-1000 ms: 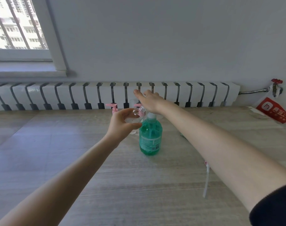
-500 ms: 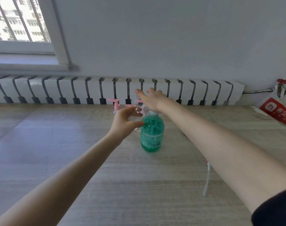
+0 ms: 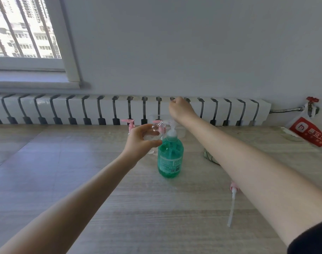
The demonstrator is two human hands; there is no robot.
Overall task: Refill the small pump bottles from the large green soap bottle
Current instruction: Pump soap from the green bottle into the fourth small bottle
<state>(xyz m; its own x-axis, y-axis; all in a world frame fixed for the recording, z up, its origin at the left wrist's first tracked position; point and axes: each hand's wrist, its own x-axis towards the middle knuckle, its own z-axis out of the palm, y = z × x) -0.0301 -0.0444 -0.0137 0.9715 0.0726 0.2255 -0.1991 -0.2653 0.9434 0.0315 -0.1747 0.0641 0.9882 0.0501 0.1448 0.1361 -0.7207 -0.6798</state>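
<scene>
- Counter [image 3: 119,208] carries green soap bottle [image 3: 170,158], upright; left hand [image 3: 141,142] grips small clear bottle [image 3: 152,134], tilted, mouth at its spout.
- Right hand [image 3: 181,109], spread flat on the pump [image 3: 171,133] half a second back, now curled above it; grip hidden, cannot tell. Likely one stroke released, more to come.
- Cloth [image 3: 209,156] just right of green soap bottle; pink-pump bottles [image 3: 130,124] behind; neither in the way.

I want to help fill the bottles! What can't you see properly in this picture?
Head view:
The small clear bottle: the left hand covers it; fill level unclear.
The right hand: fingers face away; touching the green bottle pump or not, unclear.
The label: too small to read.
The greenish cloth: mostly behind the right arm.
</scene>
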